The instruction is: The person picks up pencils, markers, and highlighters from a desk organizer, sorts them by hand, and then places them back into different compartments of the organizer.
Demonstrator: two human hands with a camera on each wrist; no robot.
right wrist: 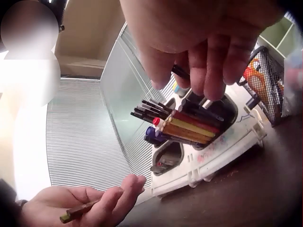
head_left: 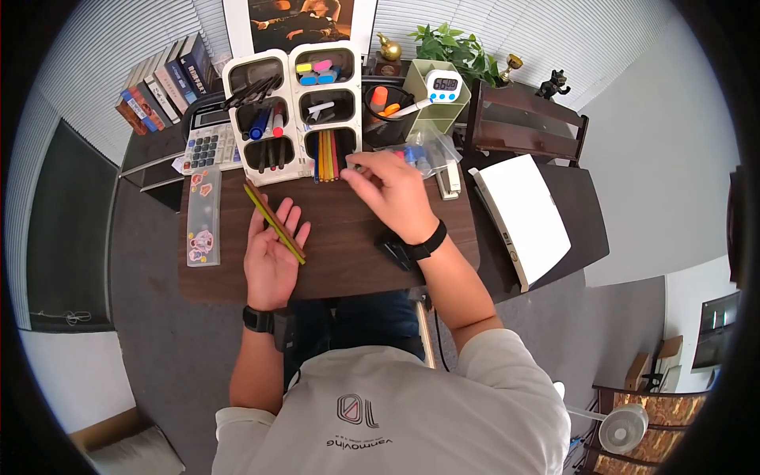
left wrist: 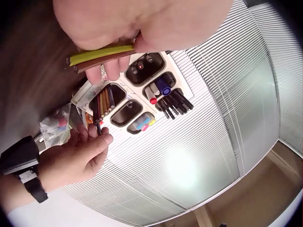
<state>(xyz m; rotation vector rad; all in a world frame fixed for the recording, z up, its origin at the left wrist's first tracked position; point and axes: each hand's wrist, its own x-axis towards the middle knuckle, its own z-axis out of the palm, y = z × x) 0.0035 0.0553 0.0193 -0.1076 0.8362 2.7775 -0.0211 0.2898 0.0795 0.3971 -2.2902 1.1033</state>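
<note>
My left hand (head_left: 271, 265) is palm up over the table, fingers extended. A yellow-green pencil (left wrist: 102, 55) and a brown pencil (left wrist: 106, 62) lie side by side across its palm. My right hand (head_left: 392, 194) is at the front right compartment of the white organizer (head_left: 297, 119), thumb and fingertips together on a slim dark pencil (right wrist: 180, 72). Most of that dark pencil is hidden by the fingers. Beside those fingertips, several colored pencils (head_left: 327, 154) stand leaning in the compartment, yellow, orange, red and blue among them.
Other organizer compartments hold black pens, markers (head_left: 260, 123) and highlighters (head_left: 319, 77). To the right are a mesh cup (head_left: 378, 119), a clear bag (head_left: 427, 150) and a stapler (head_left: 450, 182). A calculator (head_left: 210, 146) and a stickered pencil case (head_left: 203, 222) lie left.
</note>
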